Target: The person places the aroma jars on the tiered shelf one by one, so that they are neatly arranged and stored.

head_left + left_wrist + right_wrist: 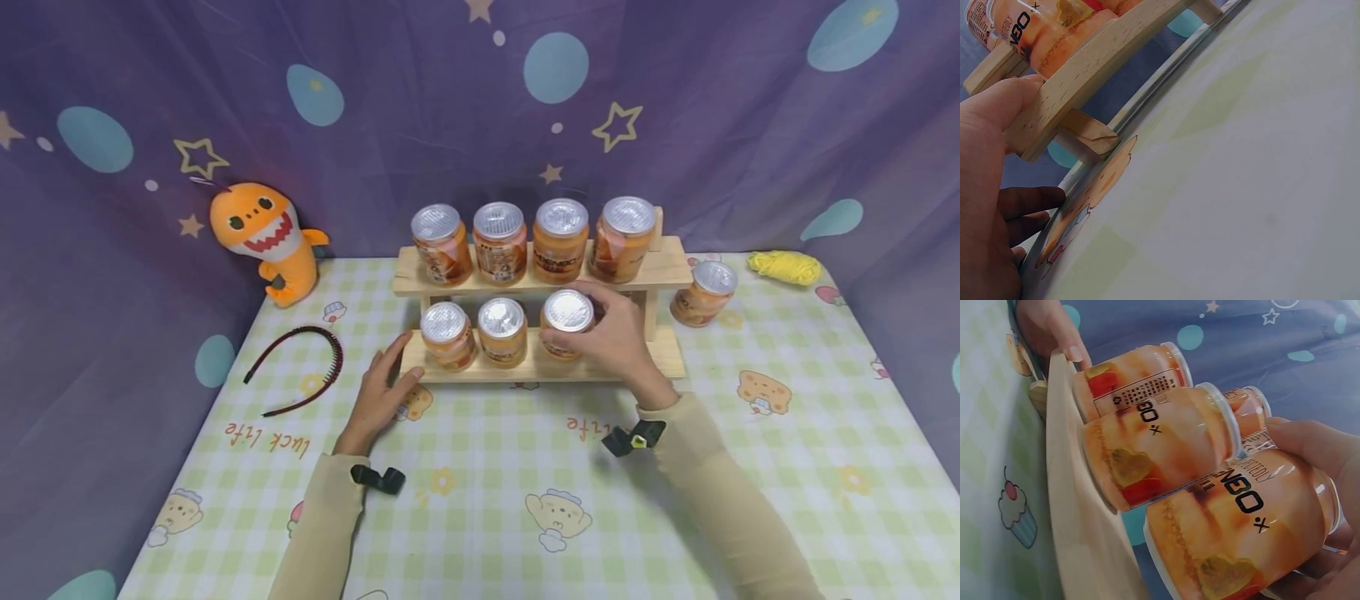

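My right hand [618,333] grips an orange-labelled can with a silver lid [567,313] at the lower tier of a wooden two-tier rack [540,367]. In the right wrist view this can [1241,525] is close to the lower board [1085,537]; I cannot tell if its base touches. Two similar cans [447,335] [502,333] stand left of it, and several more [561,240] line the upper tier. My left hand [378,396] holds the rack's lower left end, its thumb [1013,100] against the board and other fingers lower down.
Another orange-labelled can [703,293] stands on the table right of the rack, near a yellow yarn bundle [785,267]. To the left are a dark headband [335,358] and an orange shark plush [262,242]. A purple curtain [450,108] hangs behind.
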`<state>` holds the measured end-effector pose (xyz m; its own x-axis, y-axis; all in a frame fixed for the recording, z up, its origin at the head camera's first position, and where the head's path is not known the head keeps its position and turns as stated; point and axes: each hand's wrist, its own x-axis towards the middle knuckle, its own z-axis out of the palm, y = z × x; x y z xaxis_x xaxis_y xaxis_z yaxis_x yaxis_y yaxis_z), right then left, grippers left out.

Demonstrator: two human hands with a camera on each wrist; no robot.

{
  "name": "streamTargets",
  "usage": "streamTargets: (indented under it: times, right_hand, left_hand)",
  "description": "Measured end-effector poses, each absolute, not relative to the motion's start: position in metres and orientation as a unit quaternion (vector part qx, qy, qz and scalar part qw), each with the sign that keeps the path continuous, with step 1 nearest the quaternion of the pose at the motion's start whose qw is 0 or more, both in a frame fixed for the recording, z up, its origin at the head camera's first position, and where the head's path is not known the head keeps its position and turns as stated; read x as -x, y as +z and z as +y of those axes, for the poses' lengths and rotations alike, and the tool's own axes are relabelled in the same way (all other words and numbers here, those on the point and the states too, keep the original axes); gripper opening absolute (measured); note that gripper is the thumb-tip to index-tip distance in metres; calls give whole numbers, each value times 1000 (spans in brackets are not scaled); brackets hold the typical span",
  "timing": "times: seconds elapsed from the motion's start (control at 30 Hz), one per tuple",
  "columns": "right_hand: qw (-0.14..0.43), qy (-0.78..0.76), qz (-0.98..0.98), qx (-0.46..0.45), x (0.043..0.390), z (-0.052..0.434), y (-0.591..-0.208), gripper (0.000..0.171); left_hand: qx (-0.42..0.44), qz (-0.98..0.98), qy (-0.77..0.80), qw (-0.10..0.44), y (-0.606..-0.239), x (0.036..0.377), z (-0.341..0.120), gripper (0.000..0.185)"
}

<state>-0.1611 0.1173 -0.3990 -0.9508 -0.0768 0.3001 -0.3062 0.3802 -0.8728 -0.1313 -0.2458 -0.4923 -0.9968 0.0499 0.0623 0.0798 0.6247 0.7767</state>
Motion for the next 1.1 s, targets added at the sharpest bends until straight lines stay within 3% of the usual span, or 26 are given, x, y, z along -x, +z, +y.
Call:
streamTargets:
  times: [0.23,0.77,1.1]
  right_hand:
    - [75,548,-825,-114,164,112,-405,67]
    - [73,552,-822,-121,166,108,-417,65]
    - [17,574,-809,-128,161,116,-415,79]
  left_hand:
    - [37,-900,-435,18,-493,131,-247,66]
    - [36,-899,-437,15,-492,131,-247,66]
    - [39,-899,-437,17,-492,131,-247,66]
